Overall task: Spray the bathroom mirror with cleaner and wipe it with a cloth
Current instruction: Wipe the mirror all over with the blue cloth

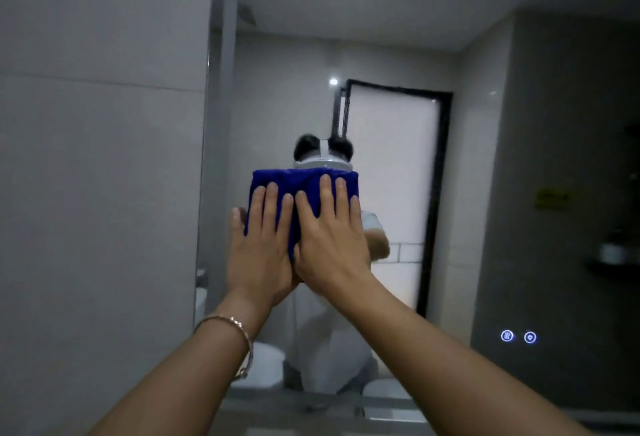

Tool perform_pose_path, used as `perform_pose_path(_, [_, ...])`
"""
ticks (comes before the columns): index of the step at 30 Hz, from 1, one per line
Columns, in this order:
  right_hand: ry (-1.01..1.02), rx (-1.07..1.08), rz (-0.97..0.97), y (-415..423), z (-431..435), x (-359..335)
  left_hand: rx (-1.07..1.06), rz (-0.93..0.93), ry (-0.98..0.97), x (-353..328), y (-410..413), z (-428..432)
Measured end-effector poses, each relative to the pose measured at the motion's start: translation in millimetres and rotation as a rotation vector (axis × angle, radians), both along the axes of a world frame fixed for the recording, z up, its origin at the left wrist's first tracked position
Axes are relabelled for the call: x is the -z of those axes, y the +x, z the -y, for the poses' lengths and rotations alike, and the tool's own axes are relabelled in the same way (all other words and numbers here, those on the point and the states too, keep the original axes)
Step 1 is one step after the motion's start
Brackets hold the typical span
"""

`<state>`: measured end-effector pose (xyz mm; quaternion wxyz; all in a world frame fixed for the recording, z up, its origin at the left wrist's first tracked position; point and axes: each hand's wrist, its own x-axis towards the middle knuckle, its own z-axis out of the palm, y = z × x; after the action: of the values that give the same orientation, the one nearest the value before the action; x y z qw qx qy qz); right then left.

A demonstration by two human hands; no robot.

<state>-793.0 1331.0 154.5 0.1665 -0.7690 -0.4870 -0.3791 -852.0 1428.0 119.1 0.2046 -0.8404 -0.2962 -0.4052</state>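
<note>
Two flat palms, left hand (258,245) and right hand (330,238) side by side, press the folded blue cloth (287,179) onto the large wall mirror (391,54), left of centre; keep even pressure, overlapping passes.

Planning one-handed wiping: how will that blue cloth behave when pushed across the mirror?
Probably soft and floppy: the blue cloth sits folded under the left hand and right hand. It likely slides easily on the smooth mirror, though folds may bunch.
</note>
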Motion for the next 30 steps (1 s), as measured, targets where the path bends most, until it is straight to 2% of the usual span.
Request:
perform_pose_path(3, [0.132, -0.064, -0.008, -11.8, -4.3, 3.3, -0.075, -0.121, 0.001, -0.8, -4.9, -1.3])
perform_pose_path(6, [0.026, -0.126, -0.017, -1.8, -8.7, 11.6, -0.088, -0.193, 0.018, -5.2, -11.0, 3.0])
perform_pose_path(9, [0.046, -0.099, 0.045, 10.1, -10.6, 18.2, -0.019, -0.144, 0.038, -7.6, -20.3, -1.1])
perform_pose_path(16, [0.15, -0.053, 0.171, 19.6, -15.9, 19.8, 0.089, -0.152, -0.047, -10.0, -23.1, -6.4])
perform_pose_path(20, [0.135, -0.066, 0.192, 23.2, -24.3, 24.4, 0.01, -0.344, -0.068, -24.3, -37.0, 0.0])
perform_pose_path(27, [0.109, -0.086, 0.208, 24.2, -37.5, 25.2, 0.011, -0.297, 0.047, -39.3, -78.1, -6.1])
perform_pose_path(30, [0.092, -0.083, 0.258, 23.4, -47.3, 14.8, 0.067, -0.172, 0.079, -31.1, -76.9, -12.6])
